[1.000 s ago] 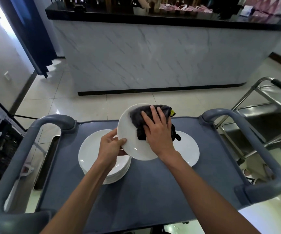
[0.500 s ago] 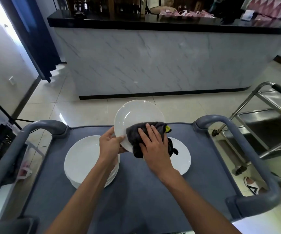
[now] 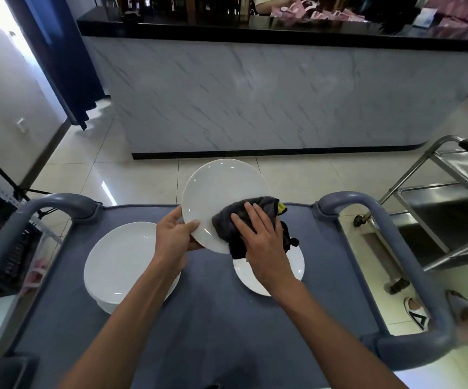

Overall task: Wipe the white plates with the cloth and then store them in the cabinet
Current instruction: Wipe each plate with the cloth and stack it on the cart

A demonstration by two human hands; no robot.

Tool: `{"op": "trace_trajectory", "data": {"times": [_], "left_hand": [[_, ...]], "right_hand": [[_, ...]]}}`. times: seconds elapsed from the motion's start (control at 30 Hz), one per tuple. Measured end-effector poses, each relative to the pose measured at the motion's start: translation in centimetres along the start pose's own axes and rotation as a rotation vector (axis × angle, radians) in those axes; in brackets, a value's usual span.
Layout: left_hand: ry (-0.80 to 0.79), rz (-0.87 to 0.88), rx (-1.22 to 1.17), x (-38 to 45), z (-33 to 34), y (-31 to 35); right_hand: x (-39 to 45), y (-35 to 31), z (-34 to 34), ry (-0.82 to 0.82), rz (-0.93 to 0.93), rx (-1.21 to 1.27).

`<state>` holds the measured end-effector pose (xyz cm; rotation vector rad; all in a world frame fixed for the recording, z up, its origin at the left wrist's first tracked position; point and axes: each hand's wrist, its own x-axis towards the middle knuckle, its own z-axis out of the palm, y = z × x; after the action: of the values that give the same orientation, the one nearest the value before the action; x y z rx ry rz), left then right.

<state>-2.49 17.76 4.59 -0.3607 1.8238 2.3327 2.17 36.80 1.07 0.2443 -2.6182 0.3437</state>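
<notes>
White plate (image 3: 221, 192) is tilted above the cart (image 3: 199, 332); your left hand (image 3: 171, 237) pinches its rim while your right hand (image 3: 261, 237) presses the dark cloth (image 3: 227, 226) flat on it. You're mid-wipe: a stack (image 3: 120, 262) waits left, one plate (image 3: 297, 262) lies right, nothing stored yet.

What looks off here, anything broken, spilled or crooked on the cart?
Nothing stands out. The left hand holds the tilted round white plate while the right hand presses the dark grey cloth on it.
</notes>
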Motion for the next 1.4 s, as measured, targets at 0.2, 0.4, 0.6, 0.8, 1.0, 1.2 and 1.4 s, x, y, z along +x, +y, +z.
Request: {"op": "trace_trajectory", "data": {"times": [0.2,0.4,0.6,0.8,1.0,1.2,1.4], "left_hand": [[-0.038,-0.006,0.028,-0.4,0.8,-0.7],[-0.062,-0.021,0.051,-0.9,1.8,-1.3],[-0.087,-0.036,0.089,-1.4,2.2,-1.4],[-0.113,-0.045,0.115,-2.2,3.1,-1.9],[-0.098,-0.012,0.131,-2.8,3.3,-1.8],[-0.112,-0.016,0.135,-3.3,3.1,-1.9],[-0.121,-0.037,0.122,-3.4,2.9,-2.2]], "right_hand": [[1.4,3.3,-0.3,0.035,0.032,0.002],[3.1,5.0,-0.3,0.059,-0.009,0.031],[4.3,4.6,-0.3,0.041,-0.076,0.063],[4.6,2.9,-0.2,0.011,-0.124,0.101],[2.8,1.2,0.3,-0.076,-0.144,0.145],[1.9,0.7,0.2,-0.087,-0.162,0.134],[4.0,1.2,-0.8,-0.058,-0.118,0.132]]}}
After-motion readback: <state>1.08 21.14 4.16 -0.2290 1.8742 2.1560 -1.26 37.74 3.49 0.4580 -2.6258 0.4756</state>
